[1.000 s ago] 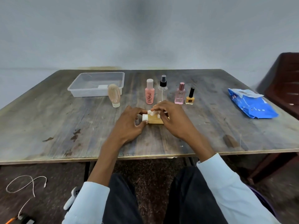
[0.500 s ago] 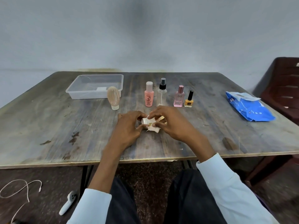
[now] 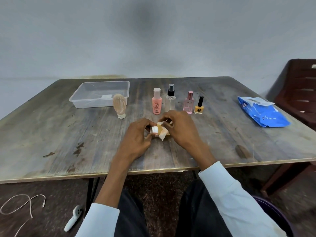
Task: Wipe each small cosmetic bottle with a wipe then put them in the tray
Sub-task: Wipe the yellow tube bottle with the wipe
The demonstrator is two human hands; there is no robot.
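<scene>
Tan small bottle with white cap [image 3: 156,130] lies on its side between both hands, above the wooden table [image 3: 51,134], long axis left to right. The left hand [image 3: 136,139] pinches the cap end; the right hand [image 3: 181,129] holds the white wipe [image 3: 162,135] wrapped around its body. The clear plastic tray [image 3: 99,94] stands far-left, nearer the left hand, with the upside-down beige tube [image 3: 119,106] just before it.

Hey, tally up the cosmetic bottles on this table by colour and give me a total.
Pink: 2, the pink lotion bottle and pink glass perfume bottle
Clear: 1, the clear spray bottle
Yellow: 1, the yellow nail polish bottle
Beige: 1, the upside-down beige tube
Tan: 1, the white-capped tan bottle in the hands
Total: 6
</scene>
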